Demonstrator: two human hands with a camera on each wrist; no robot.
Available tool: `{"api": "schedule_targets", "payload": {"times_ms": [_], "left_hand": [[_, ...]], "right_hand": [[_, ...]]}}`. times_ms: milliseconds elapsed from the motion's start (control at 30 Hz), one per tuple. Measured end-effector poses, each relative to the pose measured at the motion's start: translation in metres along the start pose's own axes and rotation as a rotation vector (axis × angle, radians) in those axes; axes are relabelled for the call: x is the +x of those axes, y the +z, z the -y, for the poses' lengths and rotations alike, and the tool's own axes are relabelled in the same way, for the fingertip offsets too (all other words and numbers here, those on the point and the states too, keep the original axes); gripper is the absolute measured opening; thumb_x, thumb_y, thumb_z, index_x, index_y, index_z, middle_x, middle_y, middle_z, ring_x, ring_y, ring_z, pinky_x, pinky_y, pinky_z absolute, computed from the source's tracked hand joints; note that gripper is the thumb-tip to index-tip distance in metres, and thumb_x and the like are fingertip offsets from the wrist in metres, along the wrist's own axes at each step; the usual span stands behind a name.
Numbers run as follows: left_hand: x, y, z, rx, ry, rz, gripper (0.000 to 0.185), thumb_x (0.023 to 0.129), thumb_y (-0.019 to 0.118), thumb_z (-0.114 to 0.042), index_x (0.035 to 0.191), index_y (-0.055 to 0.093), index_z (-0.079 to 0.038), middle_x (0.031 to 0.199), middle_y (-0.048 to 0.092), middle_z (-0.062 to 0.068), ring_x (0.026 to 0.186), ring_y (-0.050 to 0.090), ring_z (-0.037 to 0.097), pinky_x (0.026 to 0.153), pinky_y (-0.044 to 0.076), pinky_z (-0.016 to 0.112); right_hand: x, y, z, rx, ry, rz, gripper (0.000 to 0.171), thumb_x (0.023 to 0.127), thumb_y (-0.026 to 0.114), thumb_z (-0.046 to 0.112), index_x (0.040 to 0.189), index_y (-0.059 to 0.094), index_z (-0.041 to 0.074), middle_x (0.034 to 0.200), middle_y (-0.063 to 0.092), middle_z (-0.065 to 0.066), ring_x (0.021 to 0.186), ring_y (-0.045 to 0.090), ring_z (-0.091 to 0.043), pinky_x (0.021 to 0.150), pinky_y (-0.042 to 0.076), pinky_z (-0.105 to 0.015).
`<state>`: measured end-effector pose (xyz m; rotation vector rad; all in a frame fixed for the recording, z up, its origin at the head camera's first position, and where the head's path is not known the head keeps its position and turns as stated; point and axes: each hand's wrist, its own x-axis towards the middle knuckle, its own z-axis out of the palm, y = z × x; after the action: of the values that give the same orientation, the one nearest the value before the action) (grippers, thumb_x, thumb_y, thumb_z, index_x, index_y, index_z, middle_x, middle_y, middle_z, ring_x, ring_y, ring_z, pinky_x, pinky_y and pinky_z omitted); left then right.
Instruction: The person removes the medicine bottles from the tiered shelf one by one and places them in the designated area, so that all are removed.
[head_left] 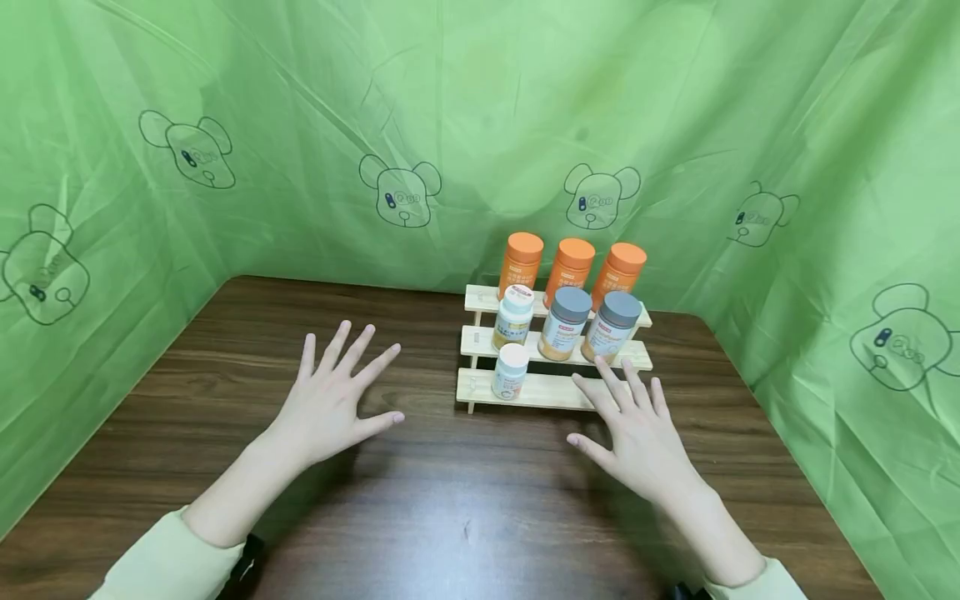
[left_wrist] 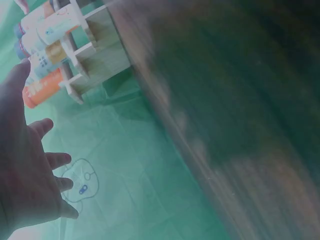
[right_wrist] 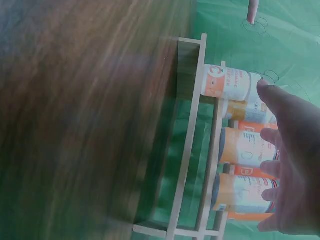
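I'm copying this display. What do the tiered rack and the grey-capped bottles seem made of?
Tiered rack: likely unfinished wood, judging by its pale, matte slats. Grey-capped bottles: probably plastic, given their smooth, evenly coloured caps; sheen is unclear.

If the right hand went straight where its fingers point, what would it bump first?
The right hand would probably meet the rightmost grey-lidded bottle on the middle shelf first, though how high the hand hovers is hard to tell.
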<state>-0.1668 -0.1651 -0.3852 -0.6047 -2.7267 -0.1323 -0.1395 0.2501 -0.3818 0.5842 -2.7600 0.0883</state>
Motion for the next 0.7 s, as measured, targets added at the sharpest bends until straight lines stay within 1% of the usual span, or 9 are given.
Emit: {"api": "schedule_targets", "payload": {"times_ms": [200,300,367,467,700], "left_hand": [[0.008,-0.009,-0.002,0.009,0.015,-0.033,0.086,0.077,0.046,-0.079,0.149,0.025,-0.036,0.158,0.016,0.007,0.146,-0.002,0.030,0.111,-0.004,0.063],[0.013,-0.012,-0.003,0.010,0.028,-0.057,0.086,0.077,0.046,-0.078,0.149,0.025,-0.035,0.157,0.017,0.007,0.146,-0.001,0.029,0.111,-0.003,0.062],[0.017,-0.014,-0.004,0.008,0.040,-0.080,0.086,0.078,0.047,-0.077,0.149,0.025,-0.035,0.157,0.018,0.007,0.146,0.001,0.029,0.112,-0.001,0.062],[0.024,-0.015,-0.007,-0.006,0.060,-0.108,0.084,0.079,0.048,-0.075,0.149,0.025,-0.034,0.156,0.020,0.007,0.146,0.003,0.029,0.113,-0.001,0.060],[0.039,-0.016,-0.014,-0.061,0.096,-0.180,0.080,0.081,0.053,-0.068,0.147,0.033,-0.029,0.155,0.025,0.006,0.145,0.010,0.029,0.114,-0.003,0.056]], "right_hand": [[0.000,-0.008,-0.010,0.005,0.003,-0.026,0.076,0.082,0.057,0.064,0.146,0.033,0.031,0.156,0.022,-0.005,0.145,0.007,-0.034,0.107,0.013,-0.067],[0.000,-0.012,-0.016,0.016,0.008,-0.035,0.075,0.082,0.060,0.061,0.146,0.034,0.031,0.155,0.024,-0.005,0.145,0.006,-0.033,0.106,0.015,-0.068],[0.000,-0.014,-0.021,0.021,0.011,-0.038,0.074,0.083,0.060,0.059,0.146,0.035,0.030,0.155,0.024,-0.005,0.145,0.007,-0.033,0.106,0.016,-0.068],[0.000,-0.017,-0.028,0.027,0.013,-0.046,0.073,0.084,0.061,0.056,0.146,0.036,0.029,0.155,0.025,-0.006,0.144,0.011,-0.033,0.105,0.018,-0.068],[-0.001,-0.020,-0.050,0.075,0.017,-0.084,0.071,0.084,0.066,0.046,0.145,0.037,0.025,0.155,0.026,-0.006,0.142,0.017,-0.036,0.103,0.021,-0.069]]}}
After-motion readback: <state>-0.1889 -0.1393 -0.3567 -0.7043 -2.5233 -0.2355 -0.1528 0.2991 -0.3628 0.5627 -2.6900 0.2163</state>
